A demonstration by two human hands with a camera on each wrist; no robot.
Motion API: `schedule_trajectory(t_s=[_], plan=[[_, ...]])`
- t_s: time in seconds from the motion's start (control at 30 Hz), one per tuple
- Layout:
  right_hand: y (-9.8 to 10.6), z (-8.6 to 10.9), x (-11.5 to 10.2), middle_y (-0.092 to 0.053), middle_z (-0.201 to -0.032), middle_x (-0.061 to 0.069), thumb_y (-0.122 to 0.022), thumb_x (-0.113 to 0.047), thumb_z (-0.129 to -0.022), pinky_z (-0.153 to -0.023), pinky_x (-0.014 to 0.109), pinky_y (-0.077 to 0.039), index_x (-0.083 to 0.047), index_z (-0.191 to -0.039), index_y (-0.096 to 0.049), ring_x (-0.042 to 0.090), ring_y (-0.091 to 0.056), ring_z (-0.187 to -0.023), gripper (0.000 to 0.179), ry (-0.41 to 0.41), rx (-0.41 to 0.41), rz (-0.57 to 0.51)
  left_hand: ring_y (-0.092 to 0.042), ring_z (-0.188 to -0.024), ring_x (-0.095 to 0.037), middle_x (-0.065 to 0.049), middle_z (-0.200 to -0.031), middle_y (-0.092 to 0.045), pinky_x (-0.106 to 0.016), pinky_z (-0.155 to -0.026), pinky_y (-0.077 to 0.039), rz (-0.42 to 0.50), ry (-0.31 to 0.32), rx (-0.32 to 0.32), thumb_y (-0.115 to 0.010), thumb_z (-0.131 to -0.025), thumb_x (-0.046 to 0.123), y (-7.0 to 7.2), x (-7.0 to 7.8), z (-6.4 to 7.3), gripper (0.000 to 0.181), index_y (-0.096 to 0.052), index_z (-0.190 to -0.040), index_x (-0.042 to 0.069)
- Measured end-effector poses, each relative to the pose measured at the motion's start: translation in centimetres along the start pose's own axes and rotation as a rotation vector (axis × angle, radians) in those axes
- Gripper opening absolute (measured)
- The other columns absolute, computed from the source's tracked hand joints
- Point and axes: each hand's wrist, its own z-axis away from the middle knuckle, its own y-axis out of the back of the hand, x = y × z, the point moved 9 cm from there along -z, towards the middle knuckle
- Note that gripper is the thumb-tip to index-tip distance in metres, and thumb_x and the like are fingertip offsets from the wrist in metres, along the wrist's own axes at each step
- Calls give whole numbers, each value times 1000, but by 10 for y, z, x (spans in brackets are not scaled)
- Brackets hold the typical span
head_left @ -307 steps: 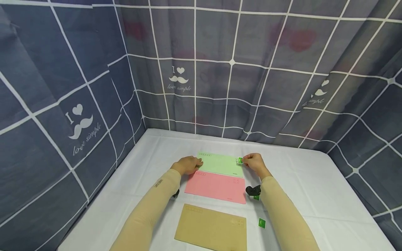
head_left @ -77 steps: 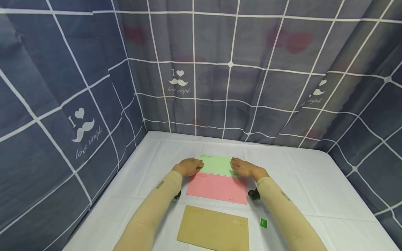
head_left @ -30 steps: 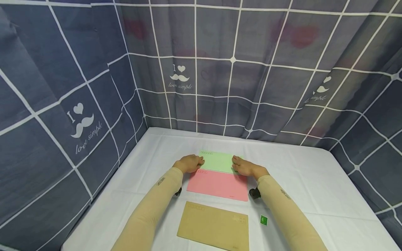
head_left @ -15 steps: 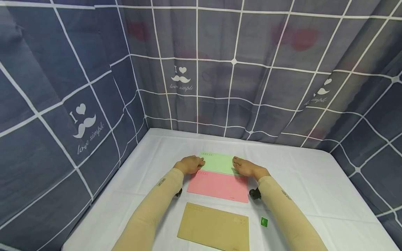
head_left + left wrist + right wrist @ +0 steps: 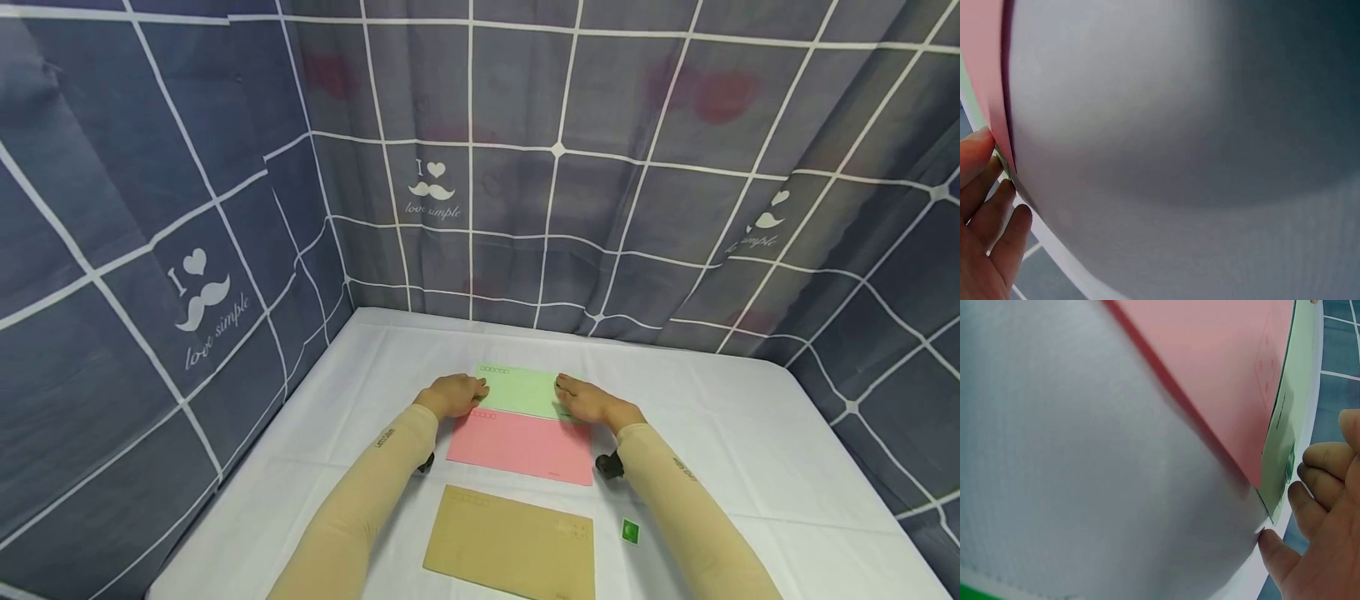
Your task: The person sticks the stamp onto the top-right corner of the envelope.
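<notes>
A light green envelope (image 5: 521, 390) lies flat at the back, with a pink envelope (image 5: 520, 446) just in front of it. My left hand (image 5: 452, 394) rests at the green envelope's left edge, its thumb and fingertips touching there by the pink corner. The fingers of my right hand (image 5: 588, 400) lie extended over the green envelope's right end and cover most of it. A bit of a green stamp (image 5: 1290, 464) shows beside those fingertips in the right wrist view; the rest is hidden.
A brown envelope (image 5: 510, 543) lies nearest me. To its right is a loose green stamp (image 5: 630, 532) on the white tablecloth (image 5: 750, 475). Another green edge (image 5: 979, 592) shows low in the right wrist view. A dark grid-patterned curtain (image 5: 517, 192) hangs behind the table.
About ten seconds ago my right hand pinched a green stamp at the green envelope's upper right corner; now it presses on that end. Over the last second both hands stay in place.
</notes>
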Motion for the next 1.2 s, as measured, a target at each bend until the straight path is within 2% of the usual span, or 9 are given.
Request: schedule_trajectory(t_s=[0.27,0.63,0.8,1.0,1.2], plan=[[0,1,5,-24,-164,24,-30,-29,-109,-125,56,-17,3,-155,-29,43,-19,-152,55,-22,16,-28,-50,-139,-20,5,-155,-48,-38,-113,-45,-46,-13,24,-59,-101,24,1,2,0,40,-59,-141,26],[4,12,9,-23,-164,23,-31,-33,-109,-125,57,-15,0,-157,-28,44,-18,-152,57,-62,23,-83,-48,-141,-19,4,-153,-49,-37,-116,-41,-3,0,43,-57,-103,24,-1,0,0,42,-55,-145,24],[6,14,9,-31,-160,24,-35,-33,-108,-123,59,-20,0,-155,-33,46,-24,-150,57,-45,52,-92,-47,-143,-21,2,-154,-49,-39,-117,-40,37,7,38,-57,-103,25,0,0,4,43,-55,-145,21],[10,14,7,-40,-155,25,-44,-31,-107,-121,60,-24,2,-150,-40,46,-30,-147,55,-18,95,-106,-46,-143,-23,1,-153,-51,-41,-118,-39,100,16,61,-58,-102,26,5,-3,9,42,-58,-143,19],[15,13,5,-46,-150,27,-49,-31,-105,-118,61,-30,6,-145,-45,47,-38,-143,55,-10,144,-127,-46,-143,-25,1,-152,-52,-43,-118,-38,124,4,73,-57,-102,29,10,-3,13,40,-60,-140,19]])
